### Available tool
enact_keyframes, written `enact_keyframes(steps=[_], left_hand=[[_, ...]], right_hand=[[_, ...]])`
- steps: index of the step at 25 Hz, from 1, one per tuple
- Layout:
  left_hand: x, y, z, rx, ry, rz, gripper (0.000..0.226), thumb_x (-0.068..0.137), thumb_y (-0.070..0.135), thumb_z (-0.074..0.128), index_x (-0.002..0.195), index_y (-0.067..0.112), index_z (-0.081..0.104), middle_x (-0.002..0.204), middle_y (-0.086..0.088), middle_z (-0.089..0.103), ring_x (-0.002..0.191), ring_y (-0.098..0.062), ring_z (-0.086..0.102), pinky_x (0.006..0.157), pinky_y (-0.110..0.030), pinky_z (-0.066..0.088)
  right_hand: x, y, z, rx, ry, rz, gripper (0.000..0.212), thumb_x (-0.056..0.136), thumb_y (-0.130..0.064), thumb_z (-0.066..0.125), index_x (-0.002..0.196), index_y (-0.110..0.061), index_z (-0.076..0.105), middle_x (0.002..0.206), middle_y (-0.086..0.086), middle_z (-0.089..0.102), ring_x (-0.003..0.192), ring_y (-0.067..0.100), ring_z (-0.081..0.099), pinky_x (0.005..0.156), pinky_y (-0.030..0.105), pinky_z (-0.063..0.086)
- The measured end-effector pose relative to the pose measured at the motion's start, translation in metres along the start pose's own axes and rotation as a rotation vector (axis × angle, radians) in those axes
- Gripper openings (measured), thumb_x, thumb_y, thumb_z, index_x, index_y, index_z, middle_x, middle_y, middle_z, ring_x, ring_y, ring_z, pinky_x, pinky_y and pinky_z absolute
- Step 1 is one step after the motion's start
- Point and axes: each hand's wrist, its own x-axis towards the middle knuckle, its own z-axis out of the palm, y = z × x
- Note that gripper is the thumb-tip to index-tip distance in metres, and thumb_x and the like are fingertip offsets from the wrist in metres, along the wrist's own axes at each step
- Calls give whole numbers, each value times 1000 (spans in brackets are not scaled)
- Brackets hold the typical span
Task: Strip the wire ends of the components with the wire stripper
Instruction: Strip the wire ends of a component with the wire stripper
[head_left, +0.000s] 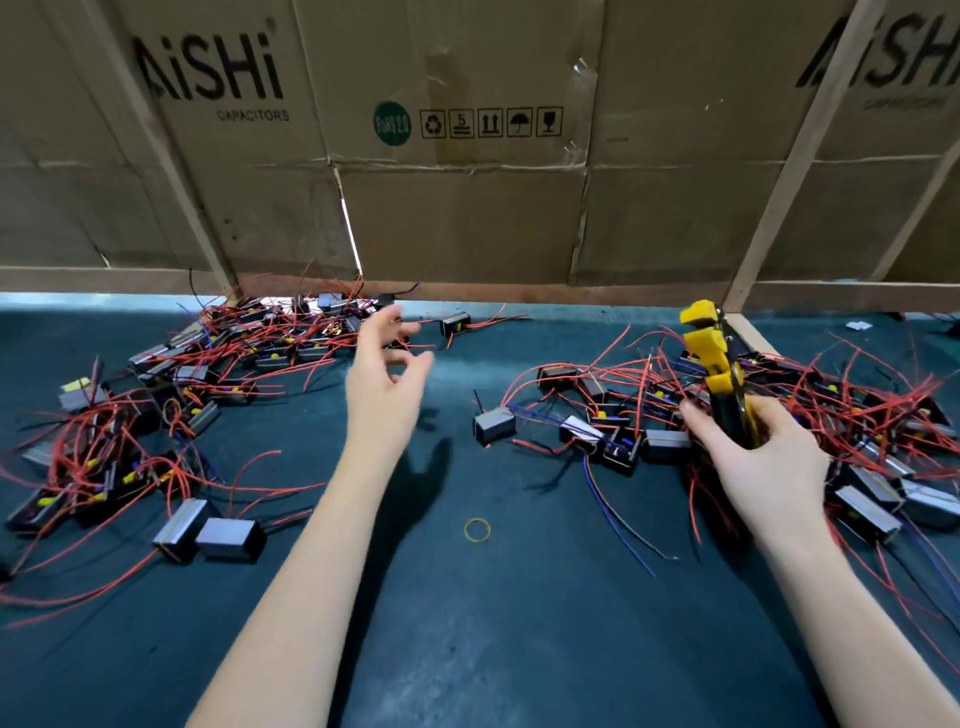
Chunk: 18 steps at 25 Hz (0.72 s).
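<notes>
Right hand (763, 457) gripping wire stripper (719, 374); left hand (387, 374) empty, fingers spread. Risk: snagging tangled red wires (852, 410) beside right hand, dragging neighbouring components (618, 441).

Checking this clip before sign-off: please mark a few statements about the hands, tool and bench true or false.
1. The right hand grips the yellow wire stripper. True.
2. The left hand holds a component. False: it is open and holds nothing.
3. A yellow rubber band lies on the dark mat between the forearms. True.
4. The components' wires are mostly green. False: mostly red wires.
5. The cardboard behind the bench reads AiSHi. True.
</notes>
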Motion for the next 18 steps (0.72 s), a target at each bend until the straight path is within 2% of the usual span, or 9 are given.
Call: enact_keyframes(steps=[2, 3, 4, 6, 8, 10, 14, 16, 18], left_hand=[[20, -24, -37, 376, 266, -56, 55, 84, 0, 62, 137, 5, 46, 130, -13, 57, 111, -27, 54, 102, -43, 40], [24, -37, -55, 615, 323, -117, 60, 83, 3, 62, 140, 4, 42, 136, -17, 53, 122, -34, 47, 105, -47, 36], [25, -50, -68, 800, 315, -203, 64, 83, 4, 62, 143, 5, 39, 142, -20, 47, 129, -38, 40, 106, -50, 33], [25, -68, -81, 954, 208, -353, 63, 87, 5, 58, 146, 11, 39, 150, -19, 38, 135, -41, 32, 107, -50, 29], [26, -77, -84, 1005, 175, -375, 51, 90, 6, 55, 140, 14, 51, 147, -20, 41, 131, -42, 35, 105, -49, 30], [29, -77, -85, 994, 245, -324, 38, 90, 4, 57, 127, 10, 65, 131, -26, 52, 121, -46, 42, 100, -50, 37], [27, -57, -79, 898, 286, -175, 23, 89, 13, 66, 111, 9, 75, 102, -27, 67, 100, -46, 58, 86, -50, 50], [19, -35, -57, 807, 176, 47, 22, 86, 17, 72, 107, 14, 76, 94, -16, 72, 89, -37, 65, 81, -43, 52], [5, -14, -29, 670, -47, 272, 19, 80, 14, 77, 99, 15, 76, 85, -6, 73, 78, -27, 65, 75, -33, 50]], right_hand=[[-2, -1, 0, 16, -3, 12, 32, 76, -54, 74, 91, -28, 63, 80, -20, 62, 88, 19, 57, 81, 31, 37], [-2, -1, 0, 8, -5, 17, 32, 77, -55, 74, 92, -28, 64, 81, -21, 62, 88, 18, 57, 80, 30, 37], [-3, -2, 0, -11, -9, 17, 33, 77, -55, 74, 93, -27, 64, 80, -21, 62, 88, 18, 56, 79, 29, 36], [-4, -3, 1, -47, -17, 5, 32, 77, -53, 74, 93, -26, 65, 79, -21, 61, 83, 13, 56, 76, 26, 34], [-6, -5, 2, -46, -26, -19, 29, 77, -50, 75, 91, -26, 64, 78, -20, 61, 75, -1, 55, 68, 18, 32], [-7, -6, 2, -20, -38, -28, 28, 78, -48, 75, 90, -25, 65, 79, -16, 64, 74, -9, 54, 63, 11, 33], [-5, -5, 0, 9, -36, -9, 32, 79, -50, 73, 92, -22, 67, 81, -11, 66, 75, -4, 56, 66, 7, 35], [-6, -6, 0, 7, -34, -4, 31, 79, -50, 73, 93, -23, 67, 81, -13, 66, 75, -8, 55, 64, 4, 34], [-7, -6, 1, -2, -40, -4, 29, 79, -49, 74, 92, -24, 66, 80, -15, 65, 76, -9, 55, 66, 9, 35]])
